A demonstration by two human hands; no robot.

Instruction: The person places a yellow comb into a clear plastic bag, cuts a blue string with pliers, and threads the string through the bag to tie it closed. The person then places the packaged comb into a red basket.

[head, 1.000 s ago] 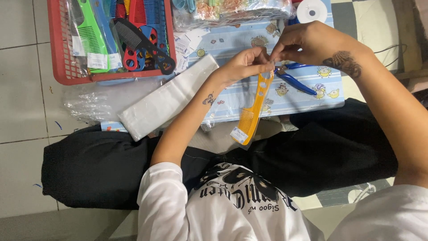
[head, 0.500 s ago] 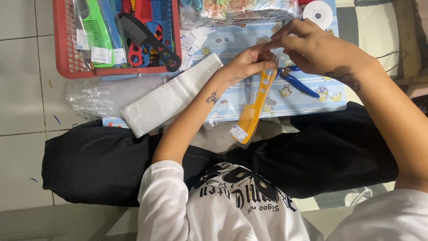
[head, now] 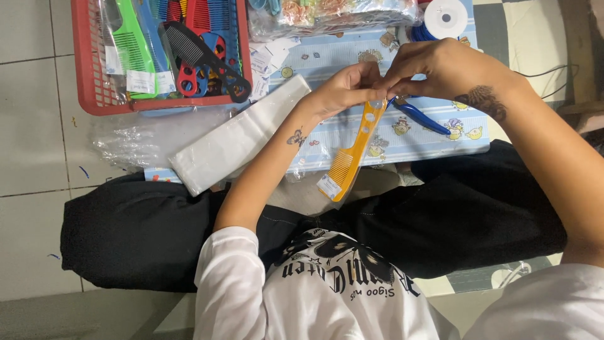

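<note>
Comb (head: 353,151), orange plastic, light and stiff, hanging at frame centre; left hand (head: 343,91) and right hand (head: 440,66) both pinching its handle end, best grip there.

Orange handled comb (head: 355,146), white label at its teeth end, hanging tilted, handle uppermost.

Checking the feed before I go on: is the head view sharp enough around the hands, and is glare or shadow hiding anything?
Head view: evenly lit, no hard shadows; the left hand and right hand are sharp, pinching the top of the orange comb; mild glare on the clear plastic bags beside the red basket; the shirt close to the lens is slightly soft.
</note>
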